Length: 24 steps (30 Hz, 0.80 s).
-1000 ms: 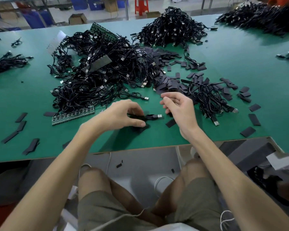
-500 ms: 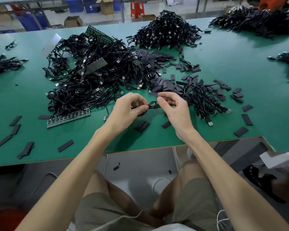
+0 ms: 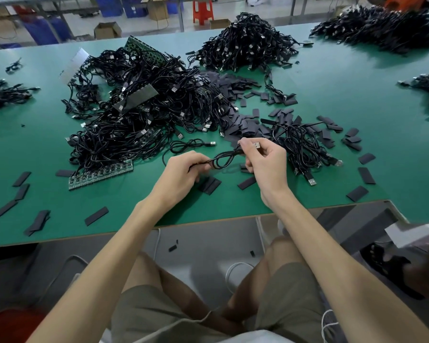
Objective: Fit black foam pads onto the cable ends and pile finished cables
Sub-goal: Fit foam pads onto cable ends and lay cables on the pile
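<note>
A short black USB cable (image 3: 223, 160) hangs looped between my two hands above the green table (image 3: 357, 100). My left hand (image 3: 181, 174) pinches one end of it. My right hand (image 3: 265, 164) pinches the other end, with the metal USB plug (image 3: 256, 145) sticking out above the fingers. A couple of black foam pads (image 3: 209, 184) lie on the table just below my left hand, and another pad (image 3: 247, 182) lies below my right hand. Whether a pad sits on the held cable cannot be told.
A large tangle of cables (image 3: 139, 115) lies left of centre, a smaller bundle (image 3: 305, 147) right of my hands, a heap (image 3: 243, 45) at the back. Loose pads (image 3: 235, 87) are scattered around. A loose cable (image 3: 191, 144) lies beyond my left hand. The table's front edge (image 3: 208, 220) is near.
Both hands lifted the cable off the table, came together, then drew apart; the right hand now holds the plug end higher and the cable loops between them.
</note>
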Each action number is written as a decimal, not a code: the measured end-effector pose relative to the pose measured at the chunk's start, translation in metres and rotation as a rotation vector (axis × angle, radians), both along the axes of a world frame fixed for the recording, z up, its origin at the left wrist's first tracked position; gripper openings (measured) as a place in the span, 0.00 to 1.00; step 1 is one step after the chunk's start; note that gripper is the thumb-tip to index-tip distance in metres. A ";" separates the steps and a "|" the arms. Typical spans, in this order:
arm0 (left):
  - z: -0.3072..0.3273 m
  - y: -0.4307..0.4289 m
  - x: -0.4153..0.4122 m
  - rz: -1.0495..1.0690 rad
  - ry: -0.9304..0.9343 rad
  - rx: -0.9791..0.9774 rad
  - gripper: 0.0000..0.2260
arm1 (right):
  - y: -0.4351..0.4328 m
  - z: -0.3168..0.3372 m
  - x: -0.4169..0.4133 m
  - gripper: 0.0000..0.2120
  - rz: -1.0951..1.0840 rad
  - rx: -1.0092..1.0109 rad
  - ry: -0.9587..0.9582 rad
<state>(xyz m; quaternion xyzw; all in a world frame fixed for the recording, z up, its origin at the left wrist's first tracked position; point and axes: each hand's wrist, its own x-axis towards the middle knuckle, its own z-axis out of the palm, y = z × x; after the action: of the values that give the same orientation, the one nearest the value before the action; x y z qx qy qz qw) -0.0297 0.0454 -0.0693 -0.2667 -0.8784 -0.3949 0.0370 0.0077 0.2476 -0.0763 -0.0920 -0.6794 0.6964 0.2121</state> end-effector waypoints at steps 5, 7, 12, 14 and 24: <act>0.002 0.001 0.003 -0.008 0.039 0.010 0.06 | 0.000 0.002 0.001 0.09 -0.036 -0.024 0.019; 0.004 0.001 0.005 -0.008 0.095 -0.004 0.04 | 0.001 0.002 0.002 0.10 -0.043 -0.058 0.027; 0.003 -0.011 0.006 0.091 0.297 -0.157 0.06 | 0.003 0.003 0.002 0.12 -0.091 -0.176 0.021; 0.004 -0.018 0.005 0.089 0.249 -0.172 0.11 | 0.003 0.003 0.002 0.11 -0.106 -0.158 0.021; 0.004 -0.025 0.007 0.153 0.126 -0.130 0.17 | 0.006 0.004 0.002 0.09 -0.234 -0.195 0.048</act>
<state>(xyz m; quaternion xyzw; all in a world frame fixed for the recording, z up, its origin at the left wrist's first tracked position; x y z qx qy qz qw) -0.0227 0.0207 -0.0658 -0.2247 -0.9159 -0.3156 0.1048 0.0097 0.2531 -0.0722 -0.1741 -0.5878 0.7315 0.2984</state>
